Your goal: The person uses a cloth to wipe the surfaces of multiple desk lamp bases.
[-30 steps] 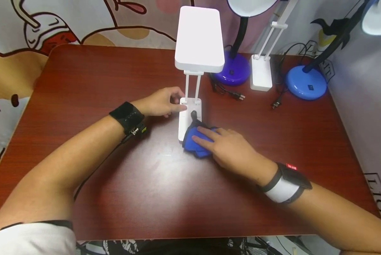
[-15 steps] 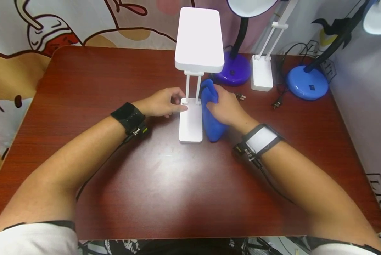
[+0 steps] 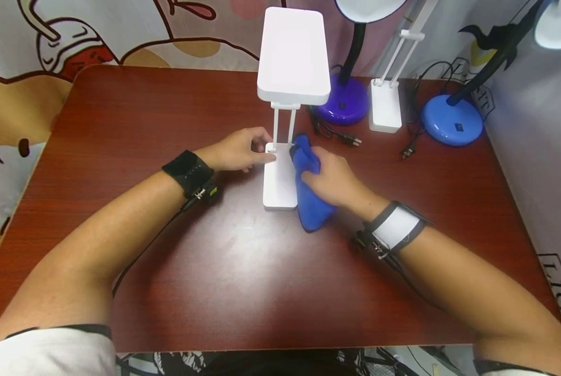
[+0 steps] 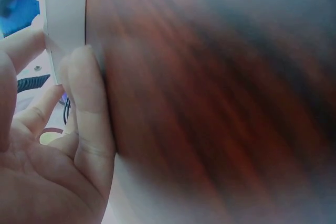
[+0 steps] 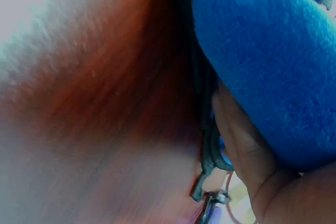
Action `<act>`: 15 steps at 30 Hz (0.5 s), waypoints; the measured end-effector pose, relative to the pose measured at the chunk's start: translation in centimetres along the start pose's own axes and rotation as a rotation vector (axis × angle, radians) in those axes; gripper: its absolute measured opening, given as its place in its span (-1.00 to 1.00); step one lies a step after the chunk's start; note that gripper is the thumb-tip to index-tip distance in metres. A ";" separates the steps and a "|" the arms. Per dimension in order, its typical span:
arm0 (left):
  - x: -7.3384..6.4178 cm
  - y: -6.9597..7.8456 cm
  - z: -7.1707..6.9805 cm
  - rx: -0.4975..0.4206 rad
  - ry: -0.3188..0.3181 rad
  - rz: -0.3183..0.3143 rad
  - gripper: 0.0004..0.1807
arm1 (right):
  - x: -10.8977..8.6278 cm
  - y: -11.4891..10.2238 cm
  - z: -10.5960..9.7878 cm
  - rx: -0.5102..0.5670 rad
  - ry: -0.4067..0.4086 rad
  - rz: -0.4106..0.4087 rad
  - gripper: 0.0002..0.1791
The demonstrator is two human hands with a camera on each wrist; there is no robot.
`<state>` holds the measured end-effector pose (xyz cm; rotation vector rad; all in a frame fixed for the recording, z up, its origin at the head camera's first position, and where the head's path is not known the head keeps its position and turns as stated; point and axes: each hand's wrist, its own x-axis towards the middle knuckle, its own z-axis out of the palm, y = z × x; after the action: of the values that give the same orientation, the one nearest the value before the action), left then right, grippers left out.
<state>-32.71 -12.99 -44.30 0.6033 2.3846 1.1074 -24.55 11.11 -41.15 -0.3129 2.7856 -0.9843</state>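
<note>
A white desk lamp (image 3: 280, 183) with a lit rectangular head (image 3: 293, 55) stands in the middle of the table. My left hand (image 3: 239, 150) grips the back left part of its base, thumb on top and fingers at the side; the left wrist view shows the fingers (image 4: 86, 98) against the base's edge. In my right hand (image 3: 335, 175) is a bunched blue cloth (image 3: 314, 201), plush in the right wrist view. The cloth lies along the right side of the lamp base, its upper end by the lamp's twin rods. The right fingers are mostly hidden behind the cloth.
Behind, to the right, stand a purple-based lamp (image 3: 343, 102), another white lamp (image 3: 385, 107) and a blue-based lamp (image 3: 451, 120). Their cords and plugs (image 3: 353, 140) lie on the brown table (image 3: 144, 115). A wall runs along the right edge.
My right hand went from wiping the top of the base with the cloth to the base's right side, far back, then came slightly nearer. The left hand and lamp stayed put.
</note>
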 end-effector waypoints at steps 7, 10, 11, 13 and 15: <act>0.1 0.0 0.1 0.012 -0.009 0.000 -0.63 | 1.3 0.5 -0.2 0.035 0.057 0.030 -0.39; 0.0 0.0 0.0 0.009 -0.009 -0.002 -0.63 | 0.0 0.3 0.0 0.036 -0.005 0.013 -0.44; 0.0 0.1 0.0 0.008 -0.008 -0.002 -0.63 | -0.7 0.2 0.0 0.034 -0.030 0.001 -0.46; -0.1 0.1 -0.1 0.007 -0.006 -0.004 -0.64 | -1.9 0.1 0.2 0.025 -0.078 -0.026 -0.49; -0.1 0.1 -0.1 0.008 -0.006 -0.007 -0.64 | -2.9 0.0 0.2 0.017 -0.099 -0.057 -0.50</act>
<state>-32.70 -13.05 -44.17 0.5996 2.3855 1.0915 -21.67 11.69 -41.05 -0.4288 2.6918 -0.9770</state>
